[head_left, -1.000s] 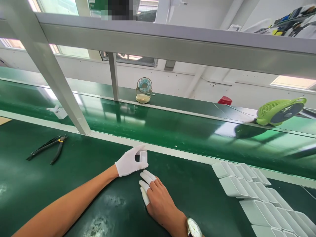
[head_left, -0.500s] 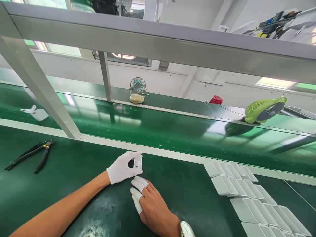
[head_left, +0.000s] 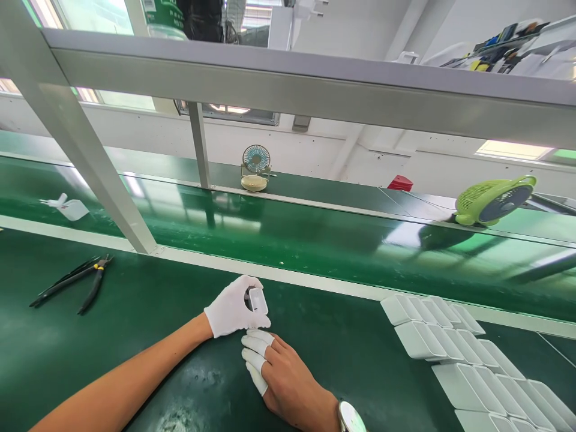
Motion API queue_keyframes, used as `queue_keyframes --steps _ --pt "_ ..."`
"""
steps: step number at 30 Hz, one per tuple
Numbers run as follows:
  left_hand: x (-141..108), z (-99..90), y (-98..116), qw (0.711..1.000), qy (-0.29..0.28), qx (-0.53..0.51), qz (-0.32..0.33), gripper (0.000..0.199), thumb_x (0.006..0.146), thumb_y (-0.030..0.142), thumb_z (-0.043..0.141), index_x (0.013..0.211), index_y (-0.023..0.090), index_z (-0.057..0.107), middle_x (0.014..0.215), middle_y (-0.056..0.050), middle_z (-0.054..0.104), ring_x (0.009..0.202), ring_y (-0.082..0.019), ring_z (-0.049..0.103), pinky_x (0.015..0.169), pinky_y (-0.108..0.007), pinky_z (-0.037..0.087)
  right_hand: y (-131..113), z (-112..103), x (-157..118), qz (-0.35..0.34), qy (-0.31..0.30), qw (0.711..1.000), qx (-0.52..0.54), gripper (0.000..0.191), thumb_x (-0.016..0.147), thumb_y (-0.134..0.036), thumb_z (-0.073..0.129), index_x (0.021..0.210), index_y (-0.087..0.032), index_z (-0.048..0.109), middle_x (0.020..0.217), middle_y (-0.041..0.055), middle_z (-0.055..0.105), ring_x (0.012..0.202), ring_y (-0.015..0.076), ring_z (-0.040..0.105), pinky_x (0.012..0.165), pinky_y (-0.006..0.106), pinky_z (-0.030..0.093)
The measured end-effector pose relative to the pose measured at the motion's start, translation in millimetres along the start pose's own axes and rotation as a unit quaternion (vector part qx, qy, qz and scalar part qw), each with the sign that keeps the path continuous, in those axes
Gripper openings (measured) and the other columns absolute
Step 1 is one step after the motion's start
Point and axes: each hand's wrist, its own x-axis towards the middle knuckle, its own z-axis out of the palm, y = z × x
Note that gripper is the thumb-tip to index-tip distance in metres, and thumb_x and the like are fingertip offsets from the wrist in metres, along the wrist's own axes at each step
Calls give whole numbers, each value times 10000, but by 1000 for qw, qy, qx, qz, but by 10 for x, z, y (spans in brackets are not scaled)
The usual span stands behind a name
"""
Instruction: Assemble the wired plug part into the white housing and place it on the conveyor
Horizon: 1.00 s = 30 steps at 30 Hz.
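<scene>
My left hand (head_left: 234, 307), in a white glove, is closed on a small white plastic case (head_left: 258, 301). It grips the case by its edges between thumb and fingers, with the shallow open side facing up. Just below, my right hand (head_left: 283, 375) wears white finger cots on several fingers. Its fingers are bent and close together, with their tips beside the left thumb. Whatever lies under those fingers is hidden, and the right thumb does not show. A watch (head_left: 351, 416) is on the right wrist.
Several rows of white plastic cases (head_left: 418, 339) stand at the right. Black-handled pliers (head_left: 93, 290) and tweezers lie at the left. Beyond a pale edge strip (head_left: 297, 277) runs a green conveyor belt (head_left: 288, 240), with a white plug-like piece (head_left: 72, 208) on it. A metal frame post (head_left: 108, 174) rises at left.
My left hand has tilted the white case slightly, so more of its inner face shows. The view has shifted a little; my right hand keeps its place beside the left.
</scene>
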Motion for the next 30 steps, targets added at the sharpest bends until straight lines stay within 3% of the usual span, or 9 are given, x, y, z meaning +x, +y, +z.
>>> queue_keyframes --steps 4,11,19,25,30 --pt "0 1 -9 1000 7 9 14 527 574 266 802 1065 230 613 925 12 673 825 -177 657 777 -324 582 -12 -6 3 4 -6 1000 -8 337 947 -106 522 1252 -187 641 1283 120 686 1277 250 591 1103 402 486" --pt "0 8 -128 995 11 54 78 692 694 290 717 1368 255 565 1275 -60 682 1132 -254 656 1015 -402 532 3 30 -35 4 -25 999 -38 337 942 -124 553 1257 -201 645 1313 117 671 1304 247 576 1110 394 482" --pt "12 39 -129 996 -10 58 61 693 752 303 675 1428 261 529 1342 -65 647 1205 -269 620 1093 -438 471 -12 8 -27 9 -32 999 -30 337 952 -126 535 1257 -202 658 1344 111 654 1295 249 578 1129 406 464" --pt "24 74 -165 998 3 53 35 809 733 324 720 1493 257 450 1318 -75 654 1119 -260 652 1016 -428 520 -5 -8 -10 6 -32 999 -33 319 959 -134 530 1233 -221 670 1386 93 628 1295 237 577 1127 389 466" --pt "21 110 -209 997 4 56 60 700 766 326 703 1439 278 517 1362 -64 631 1224 -274 609 1090 -445 471 1 11 -25 17 -33 999 -34 335 942 -133 555 1252 -208 658 1391 87 629 1320 232 559 1159 377 433"
